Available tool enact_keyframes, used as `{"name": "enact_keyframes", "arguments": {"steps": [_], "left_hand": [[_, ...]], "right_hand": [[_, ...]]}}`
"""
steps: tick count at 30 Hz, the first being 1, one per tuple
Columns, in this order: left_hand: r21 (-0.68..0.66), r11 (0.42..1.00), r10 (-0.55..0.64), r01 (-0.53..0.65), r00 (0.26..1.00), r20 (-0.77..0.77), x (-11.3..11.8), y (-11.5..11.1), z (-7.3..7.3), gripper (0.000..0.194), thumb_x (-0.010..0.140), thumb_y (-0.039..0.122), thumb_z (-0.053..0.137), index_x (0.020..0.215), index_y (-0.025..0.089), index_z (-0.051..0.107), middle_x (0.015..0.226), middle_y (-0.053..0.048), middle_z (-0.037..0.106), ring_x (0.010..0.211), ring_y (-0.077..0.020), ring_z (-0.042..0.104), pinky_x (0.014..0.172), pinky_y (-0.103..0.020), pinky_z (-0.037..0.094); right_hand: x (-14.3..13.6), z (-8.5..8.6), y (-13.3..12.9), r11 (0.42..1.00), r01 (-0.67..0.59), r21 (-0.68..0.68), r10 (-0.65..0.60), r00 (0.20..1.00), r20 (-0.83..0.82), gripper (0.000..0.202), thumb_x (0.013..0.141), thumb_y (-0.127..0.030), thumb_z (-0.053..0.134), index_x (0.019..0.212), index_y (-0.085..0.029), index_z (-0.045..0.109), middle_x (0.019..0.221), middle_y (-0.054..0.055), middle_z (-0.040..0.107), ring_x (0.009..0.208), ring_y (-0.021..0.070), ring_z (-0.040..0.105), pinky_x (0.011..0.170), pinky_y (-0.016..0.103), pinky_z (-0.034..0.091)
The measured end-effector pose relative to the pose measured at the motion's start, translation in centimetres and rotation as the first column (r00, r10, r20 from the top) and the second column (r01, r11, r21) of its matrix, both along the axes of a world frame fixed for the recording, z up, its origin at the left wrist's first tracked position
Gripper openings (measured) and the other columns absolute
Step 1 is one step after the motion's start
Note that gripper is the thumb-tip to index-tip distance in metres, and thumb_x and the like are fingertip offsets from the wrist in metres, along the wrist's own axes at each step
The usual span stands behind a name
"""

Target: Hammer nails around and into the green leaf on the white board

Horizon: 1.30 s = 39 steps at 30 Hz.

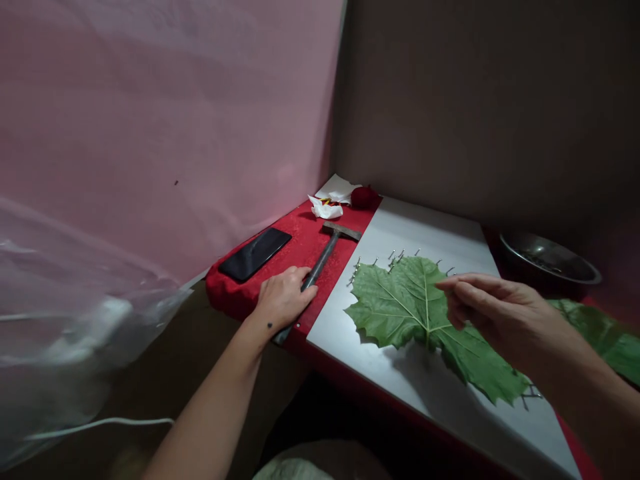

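A large green leaf point(400, 303) lies on a white board point(425, 233), with several nails point(401, 256) standing around its upper edge and a few at its lower right. Over the leaf's right side is my right hand point(493, 307), its thumb and forefinger pinched together; anything between the fingertips is too small to make out. My left hand point(286, 293) is closed round the handle of a hammer point(327, 253), which rests on the red cloth left of the board, its head pointing away from me.
A black phone point(255, 254) lies on the red cloth point(300, 230). Crumpled white paper point(326, 208) and a dark red object point(365, 197) sit at the back corner. At right are a metal bowl point(550, 257) and another leaf point(595, 333). Plastic sheeting hangs at left.
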<state>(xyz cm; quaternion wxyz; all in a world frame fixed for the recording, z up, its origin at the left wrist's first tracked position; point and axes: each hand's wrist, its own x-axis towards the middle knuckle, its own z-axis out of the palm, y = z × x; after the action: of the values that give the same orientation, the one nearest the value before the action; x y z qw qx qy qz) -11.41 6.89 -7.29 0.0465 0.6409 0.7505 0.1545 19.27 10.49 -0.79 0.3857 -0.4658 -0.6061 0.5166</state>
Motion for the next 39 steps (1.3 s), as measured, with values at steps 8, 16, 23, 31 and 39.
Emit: {"name": "enact_keyframes", "arguments": {"steps": [8,16,23,31,39], "left_hand": [[-0.004,1.000,-0.006,0.006,1.000,0.021,0.0,-0.1,0.1,0.034,0.089,0.036,0.057,0.118,0.019,0.057,0.114,-0.009,0.062,0.097,-0.0233,0.062,0.084,-0.046,0.052],[0.022,1.000,-0.009,0.008,0.999,0.043,0.0,-0.2,-0.1,0.033,0.089,0.036,0.056,0.117,0.019,0.058,0.111,-0.008,0.064,0.096,-0.0232,0.062,0.084,-0.046,0.051],[0.042,0.999,0.003,-0.005,0.999,0.054,-0.1,-0.3,-0.2,0.037,0.086,0.037,0.051,0.120,0.024,0.059,0.109,-0.006,0.068,0.098,-0.0287,0.064,0.079,-0.044,0.050],[0.038,0.999,0.005,-0.007,0.998,0.068,-0.1,-0.3,-0.1,0.038,0.085,0.038,0.047,0.118,0.026,0.060,0.108,-0.005,0.068,0.098,-0.0296,0.064,0.076,-0.041,0.048],[0.038,0.999,0.016,-0.019,0.997,0.078,-0.1,-0.3,-0.1,0.038,0.084,0.039,0.048,0.117,0.026,0.061,0.105,-0.005,0.069,0.096,-0.0301,0.064,0.073,-0.041,0.048]], "right_hand": [[-6.1,-0.7,0.6,0.987,-0.146,0.060,0.133,0.974,0.185,0.030,0.076,-0.045,0.065,0.087,-0.019,0.073,0.066,0.004,0.066,0.062,0.0145,0.059,0.065,0.031,0.047],[-8.9,-3.3,0.7,0.949,-0.285,0.133,0.212,0.892,0.399,0.023,0.081,-0.038,0.055,0.082,-0.021,0.071,0.082,0.006,0.072,0.076,0.0188,0.065,0.070,0.033,0.050],[-8.8,-2.5,0.8,0.897,-0.284,0.338,0.122,0.896,0.428,0.024,0.082,-0.039,0.057,0.084,-0.022,0.073,0.080,0.006,0.066,0.073,0.0160,0.059,0.065,0.030,0.047],[-9.3,-3.4,2.4,0.949,-0.163,0.269,0.029,0.896,0.443,0.021,0.076,-0.036,0.061,0.083,-0.021,0.073,0.072,0.003,0.067,0.066,0.0163,0.059,0.058,0.029,0.045],[-9.8,-5.2,3.1,0.949,-0.155,0.276,0.044,0.928,0.370,0.022,0.073,-0.029,0.064,0.094,-0.023,0.060,0.075,0.000,0.065,0.067,0.0164,0.060,0.063,0.031,0.047]]}}
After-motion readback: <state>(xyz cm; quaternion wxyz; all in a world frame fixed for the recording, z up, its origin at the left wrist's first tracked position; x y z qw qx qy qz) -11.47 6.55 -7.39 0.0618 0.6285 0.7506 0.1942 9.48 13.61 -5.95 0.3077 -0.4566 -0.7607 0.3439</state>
